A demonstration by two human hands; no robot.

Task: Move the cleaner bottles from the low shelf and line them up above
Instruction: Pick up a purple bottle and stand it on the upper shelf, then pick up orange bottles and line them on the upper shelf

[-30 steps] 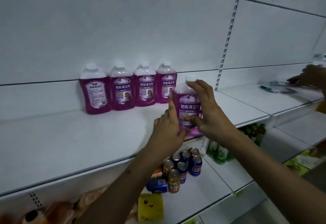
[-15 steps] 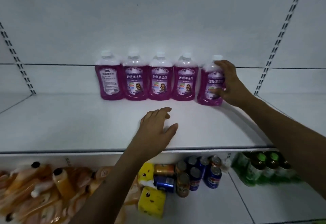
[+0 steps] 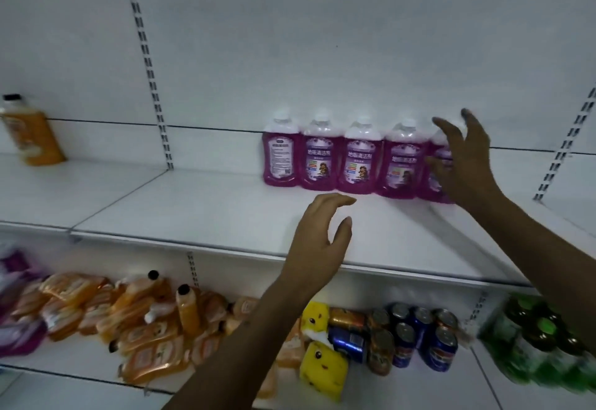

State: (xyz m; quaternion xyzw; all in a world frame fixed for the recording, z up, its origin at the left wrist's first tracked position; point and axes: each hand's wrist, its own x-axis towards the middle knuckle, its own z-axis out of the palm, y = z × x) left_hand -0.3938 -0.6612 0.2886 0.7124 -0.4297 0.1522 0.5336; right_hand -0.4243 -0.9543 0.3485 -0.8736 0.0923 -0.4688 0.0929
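We see a dim, bluish-grey scene with soft, even light from above and no glare on the white upper shelf (image 3: pixel 200 209). The right hand (image 3: pixel 464 164) is smeared by motion blur and throws a faint shadow on the shelf beneath it. The lower shelf is darker. Near the edges, the green bottles (image 3: pixel 535 342) at right and the orange packs (image 3: pixel 106 319) at left are blurred, and the wall's slotted rails (image 3: pixel 146 64) lean, bent by the wide lens.

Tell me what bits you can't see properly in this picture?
Head view:
- Fifth purple bottle: mostly hidden behind the right hand.
- Green bottles: blurred, cut off by the right edge.
- Purple packets: blurred, cut by the left edge.
- Small print on the bottle labels: too tiny to read.
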